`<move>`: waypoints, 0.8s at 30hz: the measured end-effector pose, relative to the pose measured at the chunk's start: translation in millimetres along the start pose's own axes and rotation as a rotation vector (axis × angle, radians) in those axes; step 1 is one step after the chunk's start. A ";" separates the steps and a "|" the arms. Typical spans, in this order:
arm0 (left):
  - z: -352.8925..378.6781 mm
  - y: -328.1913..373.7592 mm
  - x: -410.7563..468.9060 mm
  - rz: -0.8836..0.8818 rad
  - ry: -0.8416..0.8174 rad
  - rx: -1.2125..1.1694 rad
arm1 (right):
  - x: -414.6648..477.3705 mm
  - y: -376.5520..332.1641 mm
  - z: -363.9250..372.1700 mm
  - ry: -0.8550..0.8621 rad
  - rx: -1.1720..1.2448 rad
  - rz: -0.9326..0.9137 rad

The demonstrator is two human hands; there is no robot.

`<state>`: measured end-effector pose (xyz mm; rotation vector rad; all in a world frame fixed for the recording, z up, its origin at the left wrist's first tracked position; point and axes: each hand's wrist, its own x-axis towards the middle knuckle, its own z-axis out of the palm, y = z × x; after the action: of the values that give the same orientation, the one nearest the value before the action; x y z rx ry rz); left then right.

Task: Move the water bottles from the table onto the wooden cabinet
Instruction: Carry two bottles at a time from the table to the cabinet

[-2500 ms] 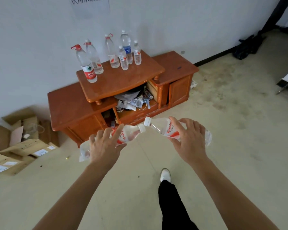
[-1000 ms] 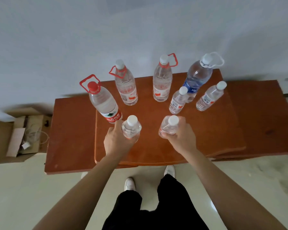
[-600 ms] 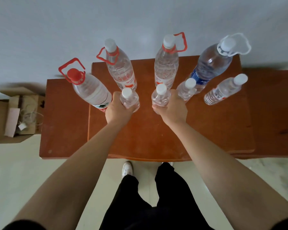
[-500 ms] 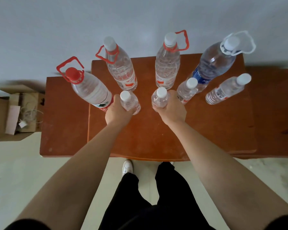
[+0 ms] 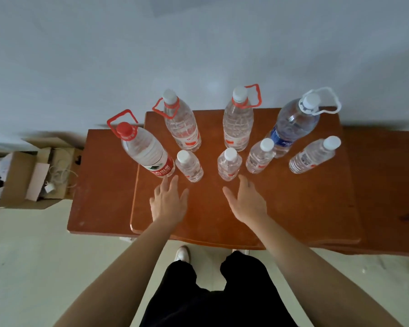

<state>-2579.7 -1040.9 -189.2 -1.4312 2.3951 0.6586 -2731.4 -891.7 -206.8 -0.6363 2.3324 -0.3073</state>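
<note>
The left hand (image 5: 169, 204) and right hand (image 5: 247, 201) were splayed flat, holding nothing, just short of two small water bottles (image 5: 189, 166). Those and six other bottles (image 5: 237, 123) stood on the wooden cabinet (image 5: 293, 208), apparently all upright.

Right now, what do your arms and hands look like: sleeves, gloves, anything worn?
The left hand and right hand are bare: no gloves, rings or watch show. Both forearms are uncovered as far as the frame reaches. Below are black trousers and a white shoe.

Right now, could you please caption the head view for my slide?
Eight water bottles stand on the wooden cabinet; open left hand and right hand, each just short of a small bottle.
</note>
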 end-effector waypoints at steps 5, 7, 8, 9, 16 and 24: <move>-20.9 -34.7 -56.7 -0.025 0.146 0.107 | -20.0 -23.1 18.2 -0.049 -0.184 -0.367; -36.9 -53.0 -81.9 -0.106 0.259 0.063 | -26.4 -51.6 22.7 0.005 -0.198 -0.588; -44.0 -60.6 -91.4 -0.152 0.319 0.020 | -29.4 -65.6 22.7 0.039 -0.181 -0.682; -53.1 -73.9 -104.2 -0.210 0.392 -0.032 | -34.7 -87.7 21.5 0.058 -0.175 -0.783; -119.0 -185.0 -200.3 -0.476 0.735 -0.044 | -113.2 -224.8 23.3 0.182 -0.164 -1.228; -171.1 -357.3 -377.2 -0.661 1.003 0.123 | -304.5 -377.3 126.0 0.226 -0.203 -1.623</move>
<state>-2086.8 -988.8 41.9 -2.7163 2.1534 -0.4850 -2315.2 -1059.6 15.9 -2.5627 1.4675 -0.8387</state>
